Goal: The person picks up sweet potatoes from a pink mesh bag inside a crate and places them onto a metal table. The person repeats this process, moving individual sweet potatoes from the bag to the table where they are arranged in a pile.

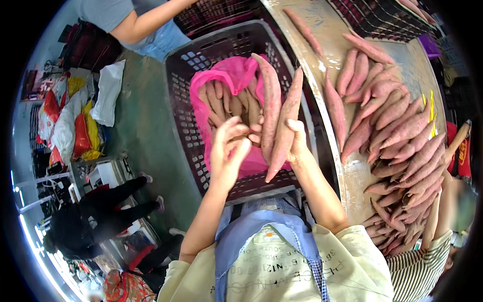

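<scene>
My right hand [297, 141] grips two long pink sweet potatoes, one on the left [269, 102] and one on the right [288, 120], side by side above a dark plastic crate [181, 124]. Its fingertips show past the left edge of the pair. Close by on the left, my left hand [227, 153] is slightly blurred, its fingers spread and nothing visible in them. Inside the crate a bright pink mesh bag [200, 81] lies with its mouth wide. Several sweet potatoes [215, 100] rest in the bag; my hands hide part of it.
To the right, a worktable [354, 181] bears a large heap of sweet potatoes [392, 113] and a black crate [381, 19]. A co-worker in a striped sleeve [419, 268] is at its near right side. Another person [139, 26] stands beyond my crate. Packed sacks [68, 124] lie left.
</scene>
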Demonstrator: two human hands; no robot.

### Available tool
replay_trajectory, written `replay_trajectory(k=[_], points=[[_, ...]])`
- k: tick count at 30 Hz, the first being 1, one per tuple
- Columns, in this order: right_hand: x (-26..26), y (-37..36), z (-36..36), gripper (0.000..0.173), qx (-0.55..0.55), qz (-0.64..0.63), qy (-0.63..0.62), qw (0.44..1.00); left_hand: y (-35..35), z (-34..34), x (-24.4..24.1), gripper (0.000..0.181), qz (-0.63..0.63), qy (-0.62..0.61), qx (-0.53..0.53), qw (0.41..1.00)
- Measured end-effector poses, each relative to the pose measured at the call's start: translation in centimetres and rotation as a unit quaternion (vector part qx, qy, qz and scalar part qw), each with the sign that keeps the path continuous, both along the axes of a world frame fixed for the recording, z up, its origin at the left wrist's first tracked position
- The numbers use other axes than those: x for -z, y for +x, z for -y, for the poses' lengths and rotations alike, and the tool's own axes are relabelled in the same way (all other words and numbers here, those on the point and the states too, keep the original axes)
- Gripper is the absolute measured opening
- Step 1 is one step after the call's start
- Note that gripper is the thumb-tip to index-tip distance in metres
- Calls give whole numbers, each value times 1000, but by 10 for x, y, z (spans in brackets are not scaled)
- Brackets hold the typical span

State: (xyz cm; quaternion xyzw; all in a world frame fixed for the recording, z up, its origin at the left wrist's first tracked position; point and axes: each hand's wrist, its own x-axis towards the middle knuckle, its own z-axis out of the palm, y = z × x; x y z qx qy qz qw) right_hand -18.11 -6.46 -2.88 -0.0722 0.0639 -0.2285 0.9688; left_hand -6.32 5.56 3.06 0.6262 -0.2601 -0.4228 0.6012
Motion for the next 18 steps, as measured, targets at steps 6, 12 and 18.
replay_trajectory(k=[6,12,18], points=[[-37,-72,5,78,56,40,59,996,3,28,97,63,357,247,122,892],[-79,-186,-1,83,156,-84,-78,981,26,-11,287,61,245,270,641,675],[-120,-335,-31,70,377,-455,-253,766,14,-32,285,65,371,382,605,592]])
